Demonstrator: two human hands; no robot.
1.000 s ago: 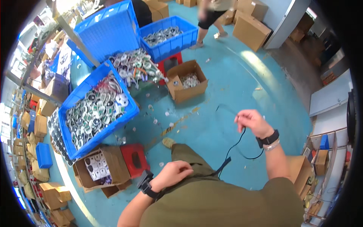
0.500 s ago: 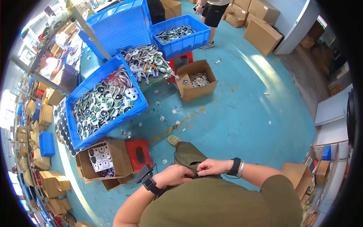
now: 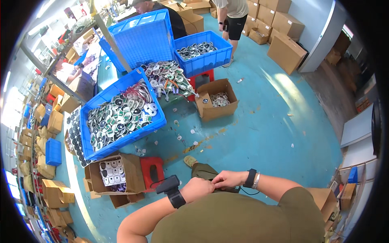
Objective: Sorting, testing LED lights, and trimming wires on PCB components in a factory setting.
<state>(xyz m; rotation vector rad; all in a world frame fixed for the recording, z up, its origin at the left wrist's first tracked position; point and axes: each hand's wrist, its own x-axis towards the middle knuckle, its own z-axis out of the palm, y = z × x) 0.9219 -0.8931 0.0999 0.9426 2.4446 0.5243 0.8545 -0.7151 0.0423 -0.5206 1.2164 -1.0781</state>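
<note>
My left hand [image 3: 197,188] and my right hand [image 3: 227,178] meet in front of my waist, at the hem of my olive shirt [image 3: 239,214]. The fingers of both are curled, their tips nearly touching. Whatever lies between them is too small or too hidden to name. Just under the right hand a dark strip shows, and a thin black cable [image 3: 250,192] loops out beside it. A black strap with a box-shaped device [image 3: 168,185] sits on my left wrist. The right wrist carries a black band [image 3: 251,177] and a pale bracelet.
Ahead on the left, a blue crate [image 3: 160,126] holds many round parts with green boards. Farther back stands another blue crate [image 3: 206,61]. Open cartons [image 3: 219,113] and a red stool [image 3: 152,172] stand on the teal floor. Other people are at the back.
The view has tilted up, so the crates sit lower in the picture. My left hand has come closer to the right one, and a black cable now shows beside the right hand.
</note>
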